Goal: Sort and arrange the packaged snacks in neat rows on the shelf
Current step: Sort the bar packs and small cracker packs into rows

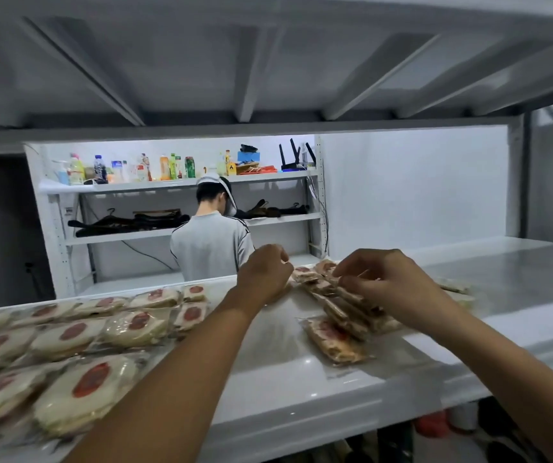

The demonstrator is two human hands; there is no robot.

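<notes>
Near left: we see clear-wrapped pale round snacks with red centre labels (78, 332) lying in rows on the glossy white shelf (268, 362);
Near right: clear-wrapped brown rectangular snacks (335, 339) overlap in a line running away from us;
Right hand (382, 282): curled fingers pinch packets in that brown line;
Left hand (263, 275): curled at the line's far end; we cannot tell whether it holds anything;
Beyond: a person in a grey top (210, 242) faces a white rack (181, 182) of bottles (99, 168).

Shelf (301, 392) white, smooth, glossy w/ glare, my snack packs (78, 389) clear glossy plastic wrap, crinkly, upper deck (268, 61) matt painted metal.
</notes>
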